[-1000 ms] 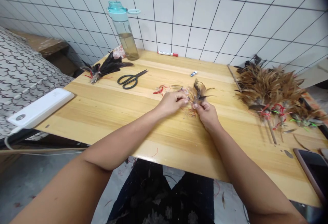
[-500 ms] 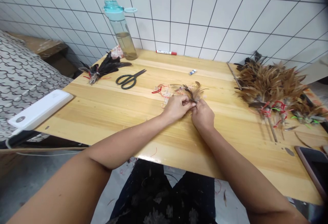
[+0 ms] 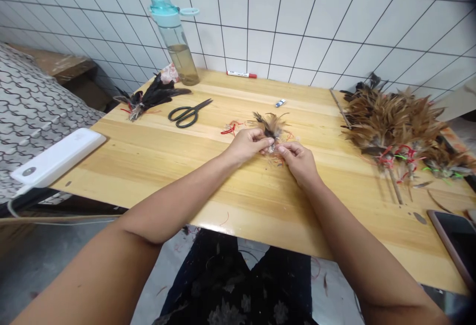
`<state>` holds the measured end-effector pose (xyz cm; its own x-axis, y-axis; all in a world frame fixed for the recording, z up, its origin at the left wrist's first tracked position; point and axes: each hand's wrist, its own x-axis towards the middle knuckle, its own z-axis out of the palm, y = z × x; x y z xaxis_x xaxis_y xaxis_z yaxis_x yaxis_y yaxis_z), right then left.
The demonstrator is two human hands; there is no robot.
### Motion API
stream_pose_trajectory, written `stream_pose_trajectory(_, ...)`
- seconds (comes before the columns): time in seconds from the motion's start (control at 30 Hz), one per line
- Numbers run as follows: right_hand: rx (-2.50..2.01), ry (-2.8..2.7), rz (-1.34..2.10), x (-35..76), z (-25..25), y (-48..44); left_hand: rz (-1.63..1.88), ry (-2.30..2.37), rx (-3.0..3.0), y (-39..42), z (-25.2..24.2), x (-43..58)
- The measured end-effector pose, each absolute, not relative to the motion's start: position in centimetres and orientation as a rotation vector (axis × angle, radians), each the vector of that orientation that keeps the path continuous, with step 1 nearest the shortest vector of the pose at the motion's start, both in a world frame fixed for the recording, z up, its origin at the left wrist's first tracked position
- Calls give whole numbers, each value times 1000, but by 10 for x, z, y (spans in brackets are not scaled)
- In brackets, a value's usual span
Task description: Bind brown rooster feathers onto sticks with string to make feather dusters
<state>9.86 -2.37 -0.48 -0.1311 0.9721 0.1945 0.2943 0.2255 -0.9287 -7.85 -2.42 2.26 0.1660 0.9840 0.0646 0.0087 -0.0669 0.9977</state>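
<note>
My left hand (image 3: 247, 145) pinches a small bunch of brown and black feathers (image 3: 273, 126) near its base, with the plumes fanned away from me. Just right of the quill ends is my right hand (image 3: 298, 160), thumb and fingers pressed together. Whatever is between those fingertips is too small to make out. Red string scraps (image 3: 231, 128) and bits of feather litter lie around and under the hands. Black-handled scissors (image 3: 188, 114) rest farther left on the wooden table (image 3: 208, 166).
Black feathers (image 3: 152, 96) lie at the left beside a water bottle (image 3: 182, 57). A white power strip-like device (image 3: 61, 156) sits at the left edge. Tied brown feather bundles (image 3: 394, 117) fill the right side, with a phone (image 3: 453, 241) nearer me. A marker (image 3: 241, 74) lies by the wall.
My right hand has moved slightly right, away from my left hand. The feather bunch in my left hand has shifted a little left and its quill ends now show.
</note>
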Motion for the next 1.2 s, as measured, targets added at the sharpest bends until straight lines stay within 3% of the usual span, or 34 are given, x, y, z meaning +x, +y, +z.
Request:
stream_pose_trajectory(0.3, -1120, -1666, 1079, 99, -5, -24, 1095, 1159, 1820, -23, 19, -77)
stream_pose_trajectory(0.83, -932, -1258, 1510, 99, 16, -30, 1211, 924, 1420, -22, 22, -85)
stream_pose_trajectory(1.2, -905, -1266, 1577, 93, 18, -32, 953, 881, 1658, -31, 15, -69)
